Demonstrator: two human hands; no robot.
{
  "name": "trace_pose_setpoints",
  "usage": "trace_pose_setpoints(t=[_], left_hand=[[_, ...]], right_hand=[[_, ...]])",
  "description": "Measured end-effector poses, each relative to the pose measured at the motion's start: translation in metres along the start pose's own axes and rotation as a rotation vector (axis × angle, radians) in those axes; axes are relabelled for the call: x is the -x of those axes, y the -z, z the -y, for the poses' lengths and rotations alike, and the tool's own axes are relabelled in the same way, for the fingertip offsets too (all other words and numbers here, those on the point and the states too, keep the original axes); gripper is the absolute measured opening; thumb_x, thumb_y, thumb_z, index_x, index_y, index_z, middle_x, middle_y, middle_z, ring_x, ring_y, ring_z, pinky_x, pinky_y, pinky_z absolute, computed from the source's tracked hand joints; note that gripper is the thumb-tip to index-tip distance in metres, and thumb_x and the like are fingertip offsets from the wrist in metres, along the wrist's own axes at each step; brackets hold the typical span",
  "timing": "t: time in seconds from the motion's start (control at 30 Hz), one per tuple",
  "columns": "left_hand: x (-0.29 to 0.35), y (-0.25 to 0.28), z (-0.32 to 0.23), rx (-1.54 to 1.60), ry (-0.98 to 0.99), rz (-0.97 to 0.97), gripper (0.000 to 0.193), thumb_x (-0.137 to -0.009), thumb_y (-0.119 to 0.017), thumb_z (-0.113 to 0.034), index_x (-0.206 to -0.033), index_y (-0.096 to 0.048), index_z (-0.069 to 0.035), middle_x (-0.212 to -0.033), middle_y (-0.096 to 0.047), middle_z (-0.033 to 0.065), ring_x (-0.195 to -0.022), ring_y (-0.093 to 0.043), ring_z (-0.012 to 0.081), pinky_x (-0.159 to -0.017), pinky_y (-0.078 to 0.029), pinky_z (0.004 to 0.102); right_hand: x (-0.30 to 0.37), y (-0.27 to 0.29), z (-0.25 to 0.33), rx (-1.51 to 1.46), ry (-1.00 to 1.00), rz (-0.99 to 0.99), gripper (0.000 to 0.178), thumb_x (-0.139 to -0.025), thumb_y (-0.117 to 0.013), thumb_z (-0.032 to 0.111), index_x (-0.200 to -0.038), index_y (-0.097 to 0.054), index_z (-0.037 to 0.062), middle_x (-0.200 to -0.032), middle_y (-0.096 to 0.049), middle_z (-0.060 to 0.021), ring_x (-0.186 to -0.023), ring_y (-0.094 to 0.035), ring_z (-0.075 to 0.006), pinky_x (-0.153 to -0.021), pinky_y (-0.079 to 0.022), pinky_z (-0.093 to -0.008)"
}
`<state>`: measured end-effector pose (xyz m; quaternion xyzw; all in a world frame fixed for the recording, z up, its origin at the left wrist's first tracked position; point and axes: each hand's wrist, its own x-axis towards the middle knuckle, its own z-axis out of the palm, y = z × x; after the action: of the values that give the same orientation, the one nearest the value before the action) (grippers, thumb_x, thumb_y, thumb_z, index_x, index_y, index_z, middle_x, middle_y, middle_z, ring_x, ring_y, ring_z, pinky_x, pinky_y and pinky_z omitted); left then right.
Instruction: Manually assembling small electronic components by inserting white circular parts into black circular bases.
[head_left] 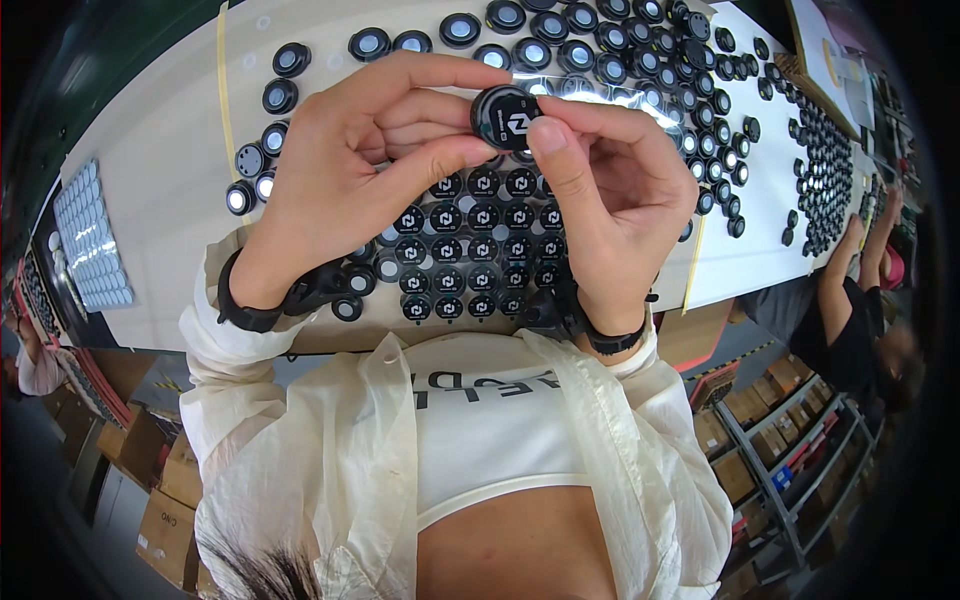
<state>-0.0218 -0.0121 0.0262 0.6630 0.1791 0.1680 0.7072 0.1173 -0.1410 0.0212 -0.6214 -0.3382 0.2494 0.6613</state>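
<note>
Both my hands hold one round black disc-shaped part [505, 118] with a white emblem on its face, raised above the table. My left hand [365, 150] grips its left side, with the index finger at the top edge and the thumb below. From the right, my right hand [615, 175] pinches its edge, the thumb lying over the face. Beneath my hands are rows of similar black discs [483, 217] with white emblems, partly hidden by my hands and wrists. A glossy transparent plastic sheet [620, 95] shows behind my right fingers.
Many loose black round parts with pale centres [575, 55] cover the far side and right of the table [330, 90]. A sheet of pale round pieces [92, 235] lies at the far left. Other people [850, 310] sit at the right. Cardboard boxes [170, 520] stand below.
</note>
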Motion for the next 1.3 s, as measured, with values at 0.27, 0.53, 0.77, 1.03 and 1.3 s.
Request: trace_pose_setpoints(t=[0.27,0.53,0.77,1.03,1.3], left_hand=[[0.0,-0.002,0.0006,0.024,-0.005,-0.022,0.042,-0.089,-0.062,0.01,-0.129,-0.05,0.009,-0.11,-0.068,0.0174,-0.102,-0.068,0.0203,-0.09,-0.056,0.0287],[0.0001,-0.0017,0.0005,0.004,0.006,-0.002,0.041,-0.09,-0.061,0.009,-0.129,-0.05,0.009,-0.111,-0.068,0.0181,-0.103,-0.068,0.0212,-0.092,-0.056,0.0293],[-0.0006,-0.0007,0.0022,-0.011,0.012,0.003,0.041,-0.09,-0.061,0.009,-0.13,-0.051,0.009,-0.111,-0.068,0.0168,-0.102,-0.068,0.0195,-0.091,-0.055,0.0276],[-0.0026,-0.0008,0.0025,-0.009,0.017,-0.007,0.042,-0.09,-0.062,0.008,-0.13,-0.052,0.008,-0.109,-0.069,0.0146,-0.099,-0.069,0.0177,-0.089,-0.055,0.0263],[-0.0017,-0.0019,0.0006,-0.021,0.018,0.007,0.042,-0.09,-0.062,0.007,-0.131,-0.051,0.008,-0.108,-0.069,0.0154,-0.099,-0.069,0.0181,-0.089,-0.056,0.0268]], right_hand=[[-0.0036,0.0025,-0.0014,-0.047,0.019,0.016,0.014,-0.082,-0.075,-0.002,-0.096,-0.072,-0.0034,-0.078,-0.064,0.0001,-0.067,-0.049,-0.0043,-0.062,-0.039,-0.0189],[-0.0038,0.0019,-0.0027,-0.043,-0.008,0.025,0.014,-0.083,-0.076,-0.001,-0.096,-0.072,-0.0037,-0.077,-0.064,0.0008,-0.066,-0.048,-0.004,-0.061,-0.039,-0.0189],[-0.0032,0.0023,-0.004,-0.066,-0.007,0.031,0.014,-0.083,-0.075,-0.001,-0.096,-0.072,-0.0038,-0.077,-0.064,0.0005,-0.066,-0.047,-0.004,-0.062,-0.038,-0.0187],[-0.0024,0.0016,-0.0032,-0.115,0.056,-0.007,0.015,-0.083,-0.075,-0.002,-0.097,-0.071,-0.0038,-0.079,-0.065,-0.0003,-0.066,-0.047,-0.0041,-0.062,-0.039,-0.0184],[-0.0047,0.0025,-0.0056,-0.062,0.02,0.035,0.015,-0.083,-0.076,-0.001,-0.097,-0.072,-0.0037,-0.076,-0.062,0.0013,-0.066,-0.046,-0.0041,-0.062,-0.038,-0.0184]])
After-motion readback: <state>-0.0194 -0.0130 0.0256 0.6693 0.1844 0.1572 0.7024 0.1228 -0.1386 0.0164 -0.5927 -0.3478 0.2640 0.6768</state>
